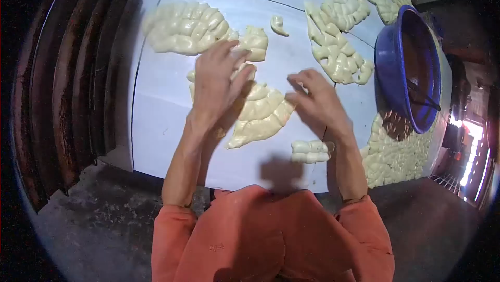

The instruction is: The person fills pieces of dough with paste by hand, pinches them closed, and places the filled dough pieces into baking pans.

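Observation:
A pale, glossy dough sheet (263, 110), scored or pressed into plump segments, lies on the white tabletop in front of me. My left hand (213, 84) is over its left part, fingers slightly blurred and spread, hiding some of the dough. At the sheet's right edge hovers my right hand (317, 97), its fingers bent and apart; whether a fingertip touches the dough I cannot tell. Just beyond my left fingertips sit a small dough piece (255, 43) and a larger segmented dough slab (187, 28). A little dough strip (311, 151) lies near my right forearm.
On the right of the table stands a blue basin (388, 63) with a dark-handled tool inside. More dough slabs (338, 50) lie at the back right, and a wide dough sheet (393, 157) at the front right. A curled dough scrap (278, 25) lies farther back. Dark ridged panels (73, 84) line the left.

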Demonstrator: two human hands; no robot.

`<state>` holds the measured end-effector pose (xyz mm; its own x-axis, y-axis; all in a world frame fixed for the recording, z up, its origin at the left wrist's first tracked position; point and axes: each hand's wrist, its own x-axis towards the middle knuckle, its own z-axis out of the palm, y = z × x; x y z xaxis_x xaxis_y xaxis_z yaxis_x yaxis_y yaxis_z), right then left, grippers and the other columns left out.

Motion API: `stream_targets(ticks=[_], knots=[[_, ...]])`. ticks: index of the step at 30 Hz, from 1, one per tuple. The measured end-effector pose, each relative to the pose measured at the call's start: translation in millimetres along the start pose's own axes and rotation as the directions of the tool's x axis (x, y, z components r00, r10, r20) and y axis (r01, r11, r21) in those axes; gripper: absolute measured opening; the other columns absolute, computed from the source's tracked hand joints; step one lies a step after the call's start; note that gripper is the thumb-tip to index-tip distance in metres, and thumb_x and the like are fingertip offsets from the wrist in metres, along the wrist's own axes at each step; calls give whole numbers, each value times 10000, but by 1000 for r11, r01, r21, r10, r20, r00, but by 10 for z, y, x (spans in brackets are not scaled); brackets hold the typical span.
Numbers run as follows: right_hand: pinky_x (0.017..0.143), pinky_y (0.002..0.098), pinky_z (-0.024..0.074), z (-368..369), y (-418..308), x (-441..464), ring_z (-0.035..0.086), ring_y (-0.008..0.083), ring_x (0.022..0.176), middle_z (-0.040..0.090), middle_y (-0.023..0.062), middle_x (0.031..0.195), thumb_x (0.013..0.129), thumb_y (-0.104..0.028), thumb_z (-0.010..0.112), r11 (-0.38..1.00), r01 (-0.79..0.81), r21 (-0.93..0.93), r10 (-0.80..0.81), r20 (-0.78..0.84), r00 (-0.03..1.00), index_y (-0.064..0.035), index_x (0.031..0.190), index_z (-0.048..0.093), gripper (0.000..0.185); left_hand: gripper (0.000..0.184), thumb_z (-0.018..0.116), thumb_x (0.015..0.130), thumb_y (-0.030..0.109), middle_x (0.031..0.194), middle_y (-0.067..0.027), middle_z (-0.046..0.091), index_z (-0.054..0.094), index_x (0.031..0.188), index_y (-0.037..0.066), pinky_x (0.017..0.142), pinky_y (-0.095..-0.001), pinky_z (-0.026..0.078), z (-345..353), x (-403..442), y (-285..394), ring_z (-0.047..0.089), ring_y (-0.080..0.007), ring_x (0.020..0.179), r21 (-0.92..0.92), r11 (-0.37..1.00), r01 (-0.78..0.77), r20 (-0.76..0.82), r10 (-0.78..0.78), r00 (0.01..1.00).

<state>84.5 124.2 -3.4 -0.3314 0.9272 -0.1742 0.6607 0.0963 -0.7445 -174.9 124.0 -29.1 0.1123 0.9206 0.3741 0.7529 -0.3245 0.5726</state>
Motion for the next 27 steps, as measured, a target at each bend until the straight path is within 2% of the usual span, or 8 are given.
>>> stream_targets(ticks=[2, 6, 9, 11, 13, 17, 21, 27], knots=[[916, 428, 467, 112, 57, -202, 584, 330, 1083, 611, 152, 1188, 869, -237, 688, 920, 237, -311, -252, -11, 968, -56, 1190, 673, 369, 322, 723, 857, 220, 1255, -134, 639, 694, 1148, 85, 1033, -480, 375, 71, -97, 114, 548, -326, 1234, -124, 989, -77, 79, 87, 993], [910, 439, 447, 281, 126, -307, 573, 348, 1073, 615, 154, 1152, 840, -225, 699, 892, 304, -336, -343, -62, 937, -28, 1009, 637, 267, 282, 653, 884, 213, 1150, -115, 660, 696, 1136, 94, 1019, -486, 351, 246, -179, 414, 577, -290, 1161, -211, 957, -197, 179, 236, 955], [784, 391, 481, 284, 121, -364, 622, 264, 860, 662, 116, 969, 852, -195, 675, 986, 124, -107, -135, -100, 986, -21, 907, 580, 206, 268, 617, 888, 192, 1025, -97, 679, 699, 1125, 99, 1016, -509, 341, 249, -179, 518, 601, -275, 1094, -275, 954, -118, 406, 227, 885], [646, 338, 470, 352, 255, -393, 572, 172, 669, 645, 70, 781, 871, -200, 658, 895, -198, 399, 229, -30, 973, -20, 901, 550, 212, 265, 604, 883, 171, 923, -89, 684, 695, 1122, 100, 1019, -530, 334, 202, -156, 522, 622, -270, 1026, -206, 970, -126, 533, 220, 817], [585, 315, 445, 308, 124, -380, 526, 135, 634, 616, 54, 720, 889, -263, 680, 817, -164, 552, 223, -41, 974, -18, 1003, 582, 287, 252, 625, 884, 180, 901, -94, 689, 690, 1115, 101, 1019, -526, 339, 130, -141, 482, 635, -273, 1000, -215, 968, -127, 523, 224, 822], [654, 348, 479, 222, -56, -378, 588, 184, 695, 651, 108, 823, 898, -289, 680, 908, -254, 333, 233, 103, 967, -27, 1174, 628, 384, 317, 686, 868, 200, 907, -87, 698, 654, 1169, 106, 1023, -488, 339, 3, -110, 585, 646, -266, 957, -231, 973, -27, 462, 134, 877], [810, 391, 491, 230, -42, -333, 649, 296, 920, 668, 173, 1003, 938, -252, 604, 994, 1, -111, 10, 97, 995, -14, 1059, 701, 284, 310, 678, 869, 205, 873, -81, 696, 655, 1162, 108, 983, -467, 345, 112, -142, 504, 644, -271, 932, -313, 949, 25, 454, 126, 882], [754, 296, 492, 51, 156, -457, 582, 129, 810, 664, 48, 907, 923, -217, 649, 845, -239, 478, 148, 221, 964, 11, 1019, 686, 250, 183, 651, 874, 260, 831, -76, 697, 777, 889, 128, 952, -457, 351, 74, -89, 498, 638, -259, 898, -176, 970, -166, 534, 236, 812]])
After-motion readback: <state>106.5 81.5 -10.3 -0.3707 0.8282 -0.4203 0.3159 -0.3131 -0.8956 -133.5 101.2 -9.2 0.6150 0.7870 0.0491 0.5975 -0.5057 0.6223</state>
